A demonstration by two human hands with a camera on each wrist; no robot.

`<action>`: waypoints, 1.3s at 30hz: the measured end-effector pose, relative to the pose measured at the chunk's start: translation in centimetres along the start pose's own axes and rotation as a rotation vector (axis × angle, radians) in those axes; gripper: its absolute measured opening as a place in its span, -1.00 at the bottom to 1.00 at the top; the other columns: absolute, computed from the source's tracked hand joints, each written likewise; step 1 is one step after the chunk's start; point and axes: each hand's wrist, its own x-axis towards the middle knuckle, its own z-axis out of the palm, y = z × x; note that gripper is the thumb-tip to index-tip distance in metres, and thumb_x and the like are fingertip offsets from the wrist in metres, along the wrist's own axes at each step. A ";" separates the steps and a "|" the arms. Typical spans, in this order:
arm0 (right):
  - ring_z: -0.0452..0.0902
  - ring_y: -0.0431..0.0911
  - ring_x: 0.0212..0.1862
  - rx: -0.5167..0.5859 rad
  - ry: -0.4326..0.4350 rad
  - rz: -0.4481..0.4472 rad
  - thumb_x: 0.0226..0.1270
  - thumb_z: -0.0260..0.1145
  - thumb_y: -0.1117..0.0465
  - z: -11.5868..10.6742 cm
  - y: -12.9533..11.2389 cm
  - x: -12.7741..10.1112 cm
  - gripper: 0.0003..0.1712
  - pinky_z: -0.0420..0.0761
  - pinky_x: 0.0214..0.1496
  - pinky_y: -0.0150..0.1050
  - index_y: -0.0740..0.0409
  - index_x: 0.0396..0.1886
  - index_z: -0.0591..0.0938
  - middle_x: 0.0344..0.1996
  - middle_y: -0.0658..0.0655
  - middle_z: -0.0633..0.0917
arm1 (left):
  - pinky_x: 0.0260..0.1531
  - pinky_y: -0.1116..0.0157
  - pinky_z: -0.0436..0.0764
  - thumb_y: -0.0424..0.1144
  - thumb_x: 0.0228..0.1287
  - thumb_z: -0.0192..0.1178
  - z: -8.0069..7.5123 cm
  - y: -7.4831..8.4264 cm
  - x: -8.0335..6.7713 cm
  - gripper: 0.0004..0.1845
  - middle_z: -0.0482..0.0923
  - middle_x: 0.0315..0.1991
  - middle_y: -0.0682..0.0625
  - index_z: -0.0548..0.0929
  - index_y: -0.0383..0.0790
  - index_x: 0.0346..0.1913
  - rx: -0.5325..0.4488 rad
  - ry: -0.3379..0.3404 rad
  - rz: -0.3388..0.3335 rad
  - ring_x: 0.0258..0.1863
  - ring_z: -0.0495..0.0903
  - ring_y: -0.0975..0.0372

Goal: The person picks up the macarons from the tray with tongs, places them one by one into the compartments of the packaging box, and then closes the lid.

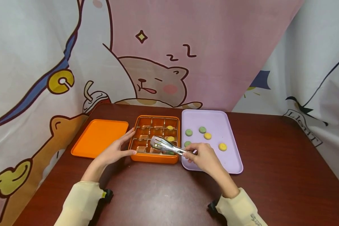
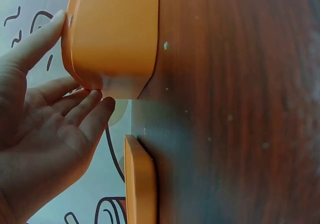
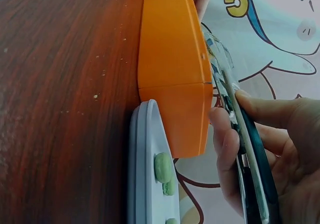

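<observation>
Tongs (image 1: 170,147) mid-frame look light, slick, best gripped mid-arm; right fingers (image 1: 192,146) pinch them; left fingers (image 1: 126,137), spread, touch box (image 1: 154,158).

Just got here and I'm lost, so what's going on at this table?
A person's right hand holds metal tongs over a compartmented orange box, while the left hand touches the box's side. Yellow pieces sit in its right-hand column. Beside it, a lilac tray bears small green pieces and more yellow ones; on the other side lies a flat orange panel.
</observation>
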 end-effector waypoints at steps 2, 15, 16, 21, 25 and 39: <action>0.57 -0.24 -0.56 -0.005 -0.001 -0.010 0.23 0.46 0.20 0.0 0.1 0.0 -0.84 0.46 -0.51 -0.37 0.15 -0.22 0.80 -0.63 0.00 0.73 | 0.46 -0.35 -0.15 -0.27 0.31 0.32 0.1 0.1 0.1 -0.12 -0.17 0.65 -0.12 0.08 -0.32 0.57 0.005 0.000 0.000 0.61 -0.24 -0.17; 0.65 -0.09 -0.47 0.049 -0.002 0.023 0.30 0.41 0.16 -2.0 1.3 -0.9 -0.69 0.55 -0.44 -0.36 0.26 -0.06 0.75 -0.54 0.06 0.74 | 0.45 -0.35 -0.12 -0.22 0.29 0.34 0.0 0.3 0.1 -0.10 -0.17 0.65 -0.10 0.08 -0.31 0.57 0.036 0.005 -0.010 0.61 -0.21 -0.16; 0.66 -0.08 -0.46 0.053 -0.001 0.028 0.30 0.41 0.15 -2.3 1.5 -1.0 -0.69 0.55 -0.44 -0.36 0.26 -0.06 0.75 -0.54 0.06 0.74 | 0.45 -0.35 -0.12 -0.21 0.29 0.34 0.0 0.3 0.1 -0.10 -0.16 0.65 -0.10 0.09 -0.31 0.57 0.037 0.006 -0.011 0.61 -0.20 -0.16; 0.66 -0.07 -0.45 0.066 0.015 0.065 0.32 0.39 0.14 -3.6 2.9 -1.6 -0.66 0.58 -0.43 -0.38 0.29 -0.04 0.73 -0.52 0.09 0.75 | 0.45 -0.35 -0.12 -0.22 0.30 0.33 0.0 0.4 -0.1 -0.10 -0.17 0.64 -0.13 0.07 -0.30 0.57 0.036 0.009 -0.010 0.61 -0.21 -0.16; 0.66 -0.09 -0.45 0.075 0.016 0.117 0.34 0.38 0.10 -5.2 4.5 -2.5 -0.60 0.59 -0.45 -0.37 0.34 0.00 0.70 -0.48 0.12 0.76 | 0.46 -0.34 -0.13 -0.22 0.31 0.32 0.2 0.3 -0.4 -0.09 -0.19 0.64 -0.14 0.04 -0.28 0.58 0.020 -0.001 -0.016 0.61 -0.22 -0.16; 0.62 -0.29 -0.43 0.019 0.082 0.302 0.40 0.27 0.16 -11.2 11.0 -7.2 -0.51 0.65 -0.43 -0.35 0.46 0.15 0.56 -0.36 0.19 0.78 | 0.47 -0.31 -0.10 -0.21 0.31 0.33 0.1 0.4 -0.7 -0.06 -0.16 0.64 -0.17 0.00 -0.23 0.60 -0.016 0.006 -0.036 0.60 -0.18 -0.17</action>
